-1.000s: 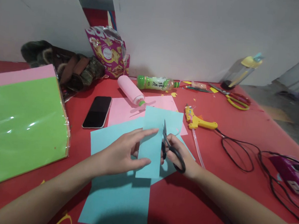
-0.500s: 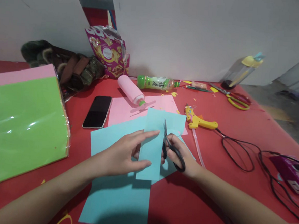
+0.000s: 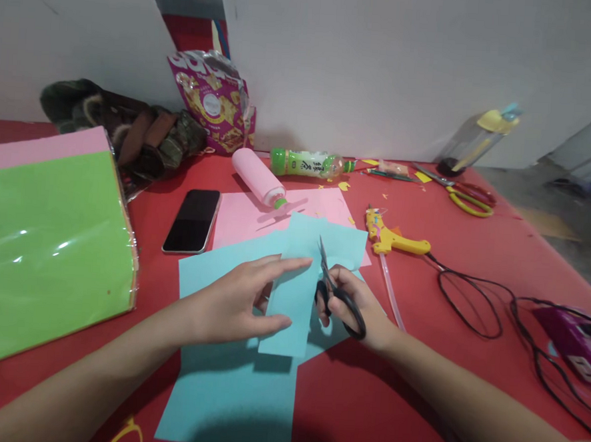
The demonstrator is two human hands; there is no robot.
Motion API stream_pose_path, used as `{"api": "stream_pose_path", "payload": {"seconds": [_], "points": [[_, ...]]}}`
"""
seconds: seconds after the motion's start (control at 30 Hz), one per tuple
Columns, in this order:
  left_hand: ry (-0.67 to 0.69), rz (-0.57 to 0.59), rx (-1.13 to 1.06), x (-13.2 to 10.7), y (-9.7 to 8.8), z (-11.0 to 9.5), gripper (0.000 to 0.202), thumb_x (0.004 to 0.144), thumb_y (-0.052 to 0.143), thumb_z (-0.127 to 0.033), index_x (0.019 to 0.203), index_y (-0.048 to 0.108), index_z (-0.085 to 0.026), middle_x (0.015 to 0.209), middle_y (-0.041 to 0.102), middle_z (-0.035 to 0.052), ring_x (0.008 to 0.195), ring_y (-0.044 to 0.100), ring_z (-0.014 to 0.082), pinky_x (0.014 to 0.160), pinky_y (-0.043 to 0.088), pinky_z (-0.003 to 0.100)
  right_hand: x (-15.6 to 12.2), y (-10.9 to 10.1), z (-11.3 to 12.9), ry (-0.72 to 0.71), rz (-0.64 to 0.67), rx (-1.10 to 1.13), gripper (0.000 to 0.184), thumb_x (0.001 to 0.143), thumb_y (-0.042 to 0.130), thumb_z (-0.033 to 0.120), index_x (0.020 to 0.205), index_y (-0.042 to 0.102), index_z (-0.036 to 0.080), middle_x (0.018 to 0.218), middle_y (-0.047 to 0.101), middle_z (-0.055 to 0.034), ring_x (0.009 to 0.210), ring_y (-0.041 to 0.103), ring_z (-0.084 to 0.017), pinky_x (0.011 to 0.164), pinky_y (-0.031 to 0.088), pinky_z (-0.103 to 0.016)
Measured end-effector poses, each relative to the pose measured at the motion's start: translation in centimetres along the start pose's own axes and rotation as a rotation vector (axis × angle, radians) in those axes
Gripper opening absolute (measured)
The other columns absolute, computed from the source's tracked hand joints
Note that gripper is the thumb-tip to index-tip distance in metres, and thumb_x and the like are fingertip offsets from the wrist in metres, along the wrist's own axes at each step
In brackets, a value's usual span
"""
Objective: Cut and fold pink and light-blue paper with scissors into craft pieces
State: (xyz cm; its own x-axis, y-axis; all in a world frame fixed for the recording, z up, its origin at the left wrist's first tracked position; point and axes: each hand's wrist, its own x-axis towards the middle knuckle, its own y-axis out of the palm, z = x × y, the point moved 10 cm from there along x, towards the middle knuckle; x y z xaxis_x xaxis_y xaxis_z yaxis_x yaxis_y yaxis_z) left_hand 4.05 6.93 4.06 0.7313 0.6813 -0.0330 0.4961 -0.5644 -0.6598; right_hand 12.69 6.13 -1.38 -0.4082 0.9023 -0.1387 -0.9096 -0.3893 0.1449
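Observation:
My left hand (image 3: 251,298) grips a light blue sheet of paper (image 3: 290,307), thumb and forefinger lying on top while the other fingers pass under it, mostly hidden. The sheet is slit from its near edge, and its right part bends away. In my right hand (image 3: 355,305) are black-handled scissors (image 3: 341,300), the fingers in the loops. Their blades lie at the slit, pointing away from me and nearly closed. Beneath both hands a larger blue sheet (image 3: 234,397) lies flat, overlapping a pink sheet (image 3: 235,217).
Around the paper lie a phone (image 3: 192,221), a pink-wrapped bottle (image 3: 258,177), a green-labelled bottle (image 3: 306,163) and a yellow glue gun (image 3: 389,240) with its black cord. Plastic-wrapped coloured paper (image 3: 48,246) covers the left. Farther right are yellow-and-red-handled scissors (image 3: 472,198) and a purple power strip (image 3: 573,345).
The held blue sheet and my left hand have shifted slightly left. The scissor tips have swung a little left, and the gap along the cut has widened.

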Motion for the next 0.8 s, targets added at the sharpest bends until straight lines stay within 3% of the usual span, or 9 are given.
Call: {"api": "stream_pose_path", "payload": {"seconds": [0.27, 0.53, 0.8], "points": [[-0.001, 0.013, 0.001, 0.0, 0.0, 0.1, 0.061, 0.072, 0.057, -0.020, 0.127, 0.031, -0.023, 0.100, 0.050, 0.0025, 0.057, 0.042, 0.0058, 0.047, 0.036, 0.016, 0.0, 0.0, -0.1, -0.003, 0.005, 0.008, 0.049, 0.063, 0.057, 0.061, 0.073, 0.029, 0.021, 0.056, 0.043, 0.0077, 0.044, 0.046, -0.007, 0.043, 0.032, -0.021], [0.032, 0.012, 0.041, -0.2, -0.5, -0.4, 0.059, 0.072, 0.056, -0.019, 0.126, 0.033, -0.022, 0.071, 0.043, -0.0041, 0.053, 0.038, 0.0067, 0.048, 0.035, 0.017, -0.1, 0.0, -0.1, 0.002, 0.012, 0.000, 0.050, 0.062, 0.058, 0.060, 0.072, 0.029, 0.021, 0.055, 0.042, 0.0083, 0.043, 0.046, -0.007, 0.042, 0.031, -0.020], [0.024, 0.083, 0.032, -0.5, -0.9, -0.1, 0.059, 0.072, 0.055, -0.019, 0.126, 0.033, -0.025, 0.080, 0.047, -0.0018, 0.057, 0.039, 0.0067, 0.047, 0.034, 0.015, 0.1, 0.4, 0.4, -0.010, 0.052, -0.067, 0.051, 0.061, 0.057, 0.063, 0.069, 0.029, 0.021, 0.049, 0.042, 0.0081, 0.041, 0.042, -0.006, 0.040, 0.030, -0.020]]}}
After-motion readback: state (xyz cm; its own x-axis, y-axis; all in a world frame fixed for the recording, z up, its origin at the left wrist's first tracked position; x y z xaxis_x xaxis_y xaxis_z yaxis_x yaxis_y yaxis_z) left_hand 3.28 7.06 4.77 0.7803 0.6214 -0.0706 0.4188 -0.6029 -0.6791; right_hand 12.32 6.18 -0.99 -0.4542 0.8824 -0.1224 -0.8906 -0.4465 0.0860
